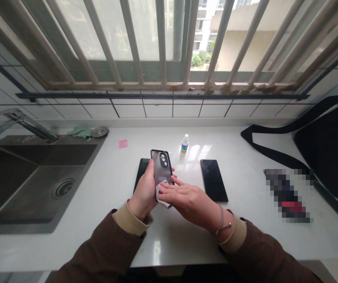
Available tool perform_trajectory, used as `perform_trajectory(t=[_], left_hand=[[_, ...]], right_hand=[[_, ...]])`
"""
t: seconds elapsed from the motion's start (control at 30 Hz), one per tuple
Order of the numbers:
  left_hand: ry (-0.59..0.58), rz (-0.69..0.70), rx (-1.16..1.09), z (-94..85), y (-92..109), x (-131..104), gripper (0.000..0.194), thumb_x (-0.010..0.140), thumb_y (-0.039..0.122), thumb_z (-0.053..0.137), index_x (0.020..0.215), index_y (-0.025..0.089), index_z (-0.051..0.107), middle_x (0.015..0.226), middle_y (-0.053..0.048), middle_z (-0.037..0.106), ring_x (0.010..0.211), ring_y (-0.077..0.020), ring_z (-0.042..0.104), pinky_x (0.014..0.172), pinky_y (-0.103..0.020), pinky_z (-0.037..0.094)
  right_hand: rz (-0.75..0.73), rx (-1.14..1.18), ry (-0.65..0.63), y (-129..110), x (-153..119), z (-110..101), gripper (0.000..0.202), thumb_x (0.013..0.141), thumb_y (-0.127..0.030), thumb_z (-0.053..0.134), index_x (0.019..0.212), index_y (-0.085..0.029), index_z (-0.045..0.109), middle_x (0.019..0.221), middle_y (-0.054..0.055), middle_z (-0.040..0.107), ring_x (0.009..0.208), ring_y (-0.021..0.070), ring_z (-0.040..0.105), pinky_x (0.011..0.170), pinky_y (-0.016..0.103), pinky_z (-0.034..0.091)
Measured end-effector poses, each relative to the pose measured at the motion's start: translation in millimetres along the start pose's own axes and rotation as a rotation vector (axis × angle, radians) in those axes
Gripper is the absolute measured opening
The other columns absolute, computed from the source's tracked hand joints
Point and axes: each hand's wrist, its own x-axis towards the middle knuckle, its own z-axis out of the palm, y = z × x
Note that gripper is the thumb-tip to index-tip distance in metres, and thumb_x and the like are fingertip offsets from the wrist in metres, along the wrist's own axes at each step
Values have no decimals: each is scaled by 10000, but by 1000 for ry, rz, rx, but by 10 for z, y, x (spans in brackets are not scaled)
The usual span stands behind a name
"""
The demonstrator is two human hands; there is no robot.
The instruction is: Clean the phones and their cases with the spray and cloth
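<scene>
My left hand [144, 188] grips a phone case [162, 169] with a smoky see-through back, a black rim and camera cutouts at the upper end. The thumb lies along its left edge and fingertips show at the right edge. With flat fingers my right hand [191, 200] presses a small pale cloth [164, 202] against the case's lower part. Behind my left hand a dark phone [140, 173] lies partly hidden on the counter. Another black phone [214, 181] lies to the right. Beyond the case stands a small white bottle [184, 144] with a blue and yellow label.
At the left is a sink [77, 169] with a faucet [36, 127], a green cloth [80, 132] and a metal strainer [100, 132]. A pink note [123, 144] lies on the white counter [104, 220]. A black bag [331, 145] with a strap and a blurred-out item [288, 196] lie right.
</scene>
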Motion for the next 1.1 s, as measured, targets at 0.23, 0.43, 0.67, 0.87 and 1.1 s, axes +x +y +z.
perform_trajectory(t=[0.23,0.43,0.67,0.87,1.1], left_hand=[[-127,-100,62,31,-65,-59,686,1115,632,415,1131,63,798,1075,-223,826,1043,-293,804,1024,-408,616],[-255,120,352,-97,-179,-46,581,1082,624,543,1415,180,716,1489,-151,703,1540,-296,518,1325,-440,341],[-405,219,796,-171,-93,-55,676,1077,662,497,1620,262,539,1612,-104,601,1558,-318,490,1300,-469,393],[-400,318,865,-81,-37,-70,666,1103,641,435,1645,259,494,1712,-80,485,1643,-303,346,1362,-464,269],[-253,410,711,-87,-51,-37,618,1077,628,532,1570,257,553,1575,-107,617,1555,-339,475,1293,-484,394]], right_hand=[[8,-152,51,65,-26,24,416,1055,-2,506,1368,-169,723,1448,95,736,1387,195,680,1313,446,428],[130,-225,181,110,-32,-8,454,1062,-5,476,1438,-146,688,1475,132,715,1402,209,672,1284,438,480],[297,-303,269,151,-55,19,473,1022,13,495,1402,-157,720,1450,149,729,1338,239,722,1180,417,590],[343,-381,194,178,-76,11,519,976,44,524,1430,-135,701,1445,172,728,1317,274,736,1146,451,614],[293,-363,88,221,-67,40,555,967,74,502,1436,-156,686,1471,145,716,1406,274,671,1249,518,514]])
